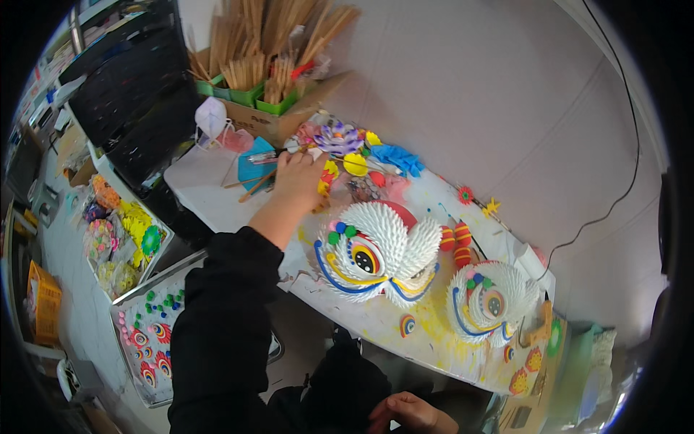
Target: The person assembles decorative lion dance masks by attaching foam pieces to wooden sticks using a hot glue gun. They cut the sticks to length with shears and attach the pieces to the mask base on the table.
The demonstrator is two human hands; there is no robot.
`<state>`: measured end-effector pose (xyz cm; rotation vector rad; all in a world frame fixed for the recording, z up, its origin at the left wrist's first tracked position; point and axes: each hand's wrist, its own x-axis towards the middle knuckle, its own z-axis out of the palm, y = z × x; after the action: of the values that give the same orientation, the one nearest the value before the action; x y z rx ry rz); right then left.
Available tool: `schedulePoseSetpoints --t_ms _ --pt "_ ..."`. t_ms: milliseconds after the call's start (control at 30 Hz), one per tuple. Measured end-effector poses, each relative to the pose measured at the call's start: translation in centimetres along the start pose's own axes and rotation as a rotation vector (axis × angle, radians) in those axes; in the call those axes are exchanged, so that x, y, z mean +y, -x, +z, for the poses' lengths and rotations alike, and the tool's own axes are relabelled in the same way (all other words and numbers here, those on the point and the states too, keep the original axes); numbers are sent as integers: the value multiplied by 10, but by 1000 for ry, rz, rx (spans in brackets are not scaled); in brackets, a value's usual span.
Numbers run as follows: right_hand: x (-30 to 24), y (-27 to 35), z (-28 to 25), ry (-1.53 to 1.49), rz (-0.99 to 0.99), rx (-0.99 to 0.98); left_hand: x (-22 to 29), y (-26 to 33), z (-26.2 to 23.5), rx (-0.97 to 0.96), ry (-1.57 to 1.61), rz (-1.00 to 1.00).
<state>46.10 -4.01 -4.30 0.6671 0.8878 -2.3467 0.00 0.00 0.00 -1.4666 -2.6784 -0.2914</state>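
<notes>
Head view. The left hand, its black sleeve extended toward the upper centre of the frame, reached across the white tabletop into a cluster of coloured paper ornaments beside a blue sheet and some thin wooden sticks; its fingers were curled down among the pieces, and whether they gripped one could not be told. The step in hand appeared to be picking a small part from this pile, a move calling for a fine pinch that leaves the neighbouring pieces undisturbed. The right hand rested at the lower edge, loosely curled, apparently holding nothing. At centre stood a white scaled lion-head model with blue and yellow trim and a painted eye; a smaller one stood to its right.
</notes>
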Motion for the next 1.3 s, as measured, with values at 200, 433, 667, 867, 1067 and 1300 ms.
schedulePoseSetpoints --t_ms 200,433,667,867,1067,1300 --pt "12 -8 -5 -56 29 -22 -46 1 18 172 669 -155" --pt "5 1 4 -65 -75 -54 -72 49 -43 452 1900 -287" --pt "-15 8 15 -42 -766 70 93 185 -31 -129 2190 -219" --pt "-13 44 9 -353 -933 206 212 216 -3 -698 1941 -212" --pt "20 74 -14 -474 -981 419 255 225 2 -818 1943 -343" --pt "49 131 -73 -64 -951 916 272 214 13 -737 1560 -437"
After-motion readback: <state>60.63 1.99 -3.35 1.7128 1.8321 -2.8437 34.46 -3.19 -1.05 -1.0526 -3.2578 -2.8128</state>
